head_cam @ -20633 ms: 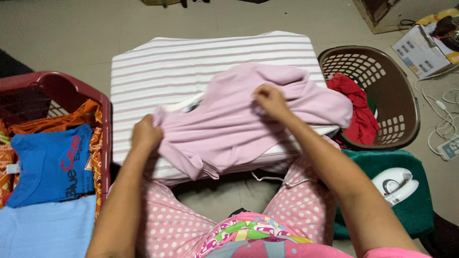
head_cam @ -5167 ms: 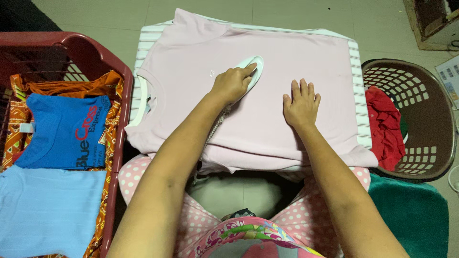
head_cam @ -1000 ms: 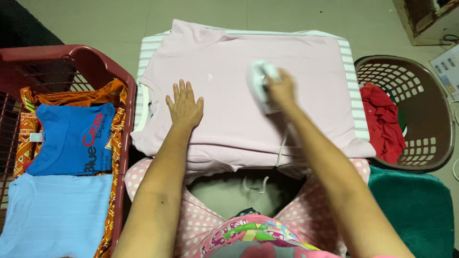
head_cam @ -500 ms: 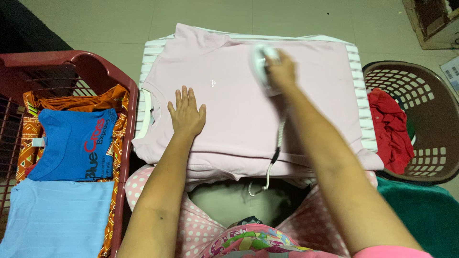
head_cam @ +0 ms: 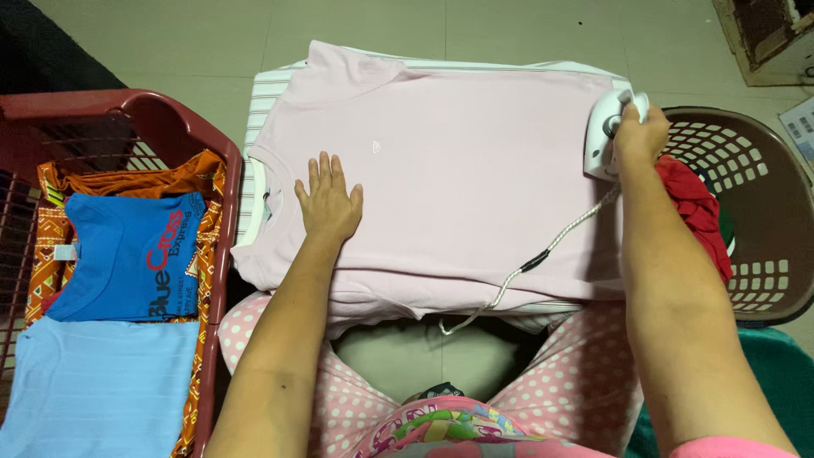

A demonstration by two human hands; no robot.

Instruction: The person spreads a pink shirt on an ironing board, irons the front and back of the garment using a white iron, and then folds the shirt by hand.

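Note:
A pale pink T-shirt lies flat across a striped padded ironing surface in front of me. My left hand rests flat on the shirt near its neck, fingers spread. My right hand grips a white electric iron at the shirt's right edge, just beside the brown basket. The iron's braided cord trails back across the shirt toward my lap.
A dark red laundry basket at the left holds folded clothes: a blue printed shirt, a light blue piece and orange fabric. A brown round basket at the right holds red cloth. Tiled floor lies beyond; green fabric at bottom right.
My right hand has carried the iron from the middle of the shirt to its right edge. My left hand has stayed flat near the neck.

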